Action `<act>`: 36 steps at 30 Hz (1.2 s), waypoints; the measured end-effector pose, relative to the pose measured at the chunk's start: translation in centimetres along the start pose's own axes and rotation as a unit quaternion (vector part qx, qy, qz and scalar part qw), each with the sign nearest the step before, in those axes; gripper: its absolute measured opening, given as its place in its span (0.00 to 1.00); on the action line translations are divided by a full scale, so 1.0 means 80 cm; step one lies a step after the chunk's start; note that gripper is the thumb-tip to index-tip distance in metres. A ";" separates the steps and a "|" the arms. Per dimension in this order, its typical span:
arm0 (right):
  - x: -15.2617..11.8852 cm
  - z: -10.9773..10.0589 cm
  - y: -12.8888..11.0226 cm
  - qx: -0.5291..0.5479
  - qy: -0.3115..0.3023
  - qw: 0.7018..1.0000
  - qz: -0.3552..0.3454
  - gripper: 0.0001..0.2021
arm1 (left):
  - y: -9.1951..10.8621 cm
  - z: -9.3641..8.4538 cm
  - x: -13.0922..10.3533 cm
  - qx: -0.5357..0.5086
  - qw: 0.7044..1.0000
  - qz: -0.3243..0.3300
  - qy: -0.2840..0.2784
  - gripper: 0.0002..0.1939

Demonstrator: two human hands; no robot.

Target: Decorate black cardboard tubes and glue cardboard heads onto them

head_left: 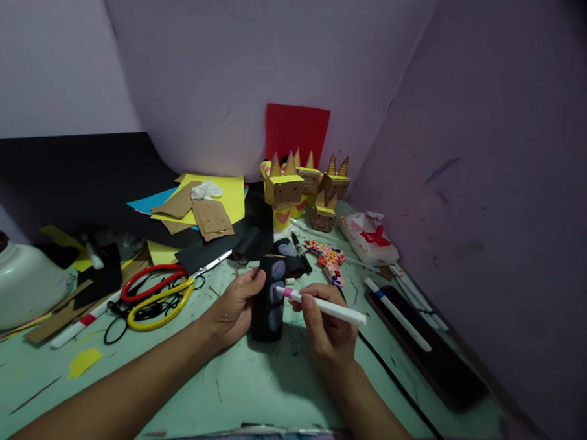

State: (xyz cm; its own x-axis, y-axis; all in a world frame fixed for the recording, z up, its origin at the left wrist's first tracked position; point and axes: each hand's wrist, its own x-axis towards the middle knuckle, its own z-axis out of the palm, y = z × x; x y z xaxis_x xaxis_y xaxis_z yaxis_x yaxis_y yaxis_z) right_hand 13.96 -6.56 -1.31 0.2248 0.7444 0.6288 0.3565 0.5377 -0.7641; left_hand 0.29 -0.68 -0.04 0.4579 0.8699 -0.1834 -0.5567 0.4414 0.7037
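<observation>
My left hand [239,307] grips the left edge of a black paper piece [264,315] that has several pale purple ovals in a column. My right hand [330,322] holds a white marker [339,311] with a pink band, its tip at one of the middle ovals. Just behind the black piece lies another dark piece [293,262] with a pale shape on it, beside a black pen [301,251]. Left of my left hand are scissors [161,303] with red and yellow handles.
Small cardboard figures with pointed ears [287,193] stand at the back before a red sheet [297,132]. Paper sheets [234,196] lie back left, a white pot [24,283] far left. At right are a dark tray [446,369], a marker [397,313] and a plastic packet [369,236].
</observation>
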 end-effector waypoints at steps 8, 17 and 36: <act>-0.001 0.002 -0.004 -0.004 0.015 1.000 0.004 0.07 | 0.000 0.000 -0.001 0.006 1.000 -0.001 0.001 0.08; 0.000 0.000 0.000 0.002 -0.005 1.000 -0.016 0.06 | 0.002 0.001 -0.001 -0.002 1.000 -0.008 0.004 0.05; 0.000 0.002 -0.003 -0.020 -0.002 0.999 -0.026 0.07 | 0.002 0.003 -0.001 -0.003 1.000 -0.007 0.005 0.06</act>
State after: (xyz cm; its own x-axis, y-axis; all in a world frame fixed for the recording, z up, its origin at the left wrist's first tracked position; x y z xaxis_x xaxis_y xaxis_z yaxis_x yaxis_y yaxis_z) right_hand 13.73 -6.63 -1.12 0.2023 0.7175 0.6666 0.4038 0.5590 -0.7242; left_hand 0.31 -0.74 0.24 0.4596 0.8653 -0.2000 -0.5548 0.4556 0.6961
